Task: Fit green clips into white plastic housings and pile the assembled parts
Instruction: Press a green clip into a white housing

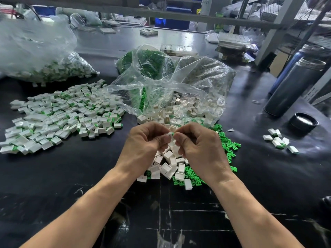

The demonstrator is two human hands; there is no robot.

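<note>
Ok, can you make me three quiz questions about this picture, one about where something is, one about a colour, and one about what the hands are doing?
1. Where is the big pile of finished parts?
A. To the left of the hands
B. Behind the metal flask
C. Inside the black lid

2. What colour are the loose clips?
A. Red
B. Green
C. Blue

3. What are the left hand and right hand doing?
A. Lying flat on the table
B. Pinching one small white housing between their fingers
C. Holding the flask

Answers: 1 A, the pile lies left of both hands; 2 B, they are bright green; 3 B, both hands curl round a small white piece.
</note>
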